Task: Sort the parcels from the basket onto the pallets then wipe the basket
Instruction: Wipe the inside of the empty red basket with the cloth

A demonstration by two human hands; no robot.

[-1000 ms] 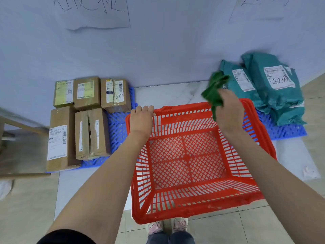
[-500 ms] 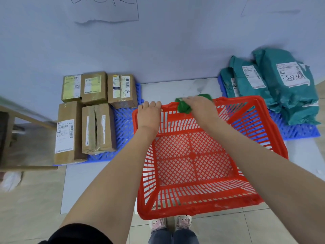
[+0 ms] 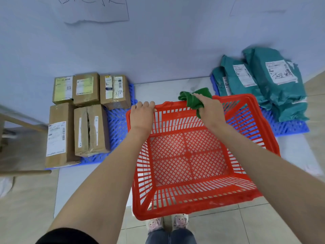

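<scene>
Head view: one red plastic basket (image 3: 193, 199), lattice floor and slotted walls, rectangular, empty, tilted up off the floor between the two pallets. Left hand (image 3: 142, 115) grips the far rim near its left corner, fingers (image 3: 146, 105) curled over the edge. Right hand (image 3: 210, 110) holds one green terry cloth (image 3: 192, 100), bunched, fingers closed around it, pressed on the same far rim. Left blue grid pallet (image 3: 117, 124): five brown cardboard boxes (image 3: 89, 131), taped, with white or yellow labels, packed side by side. Right blue pallet (image 3: 288, 127): teal plastic mailer bags (image 3: 279, 85), crinkled and overlapping; three labels show, exact count uncertain. Floor is beige tile (image 3: 31, 199)
</scene>
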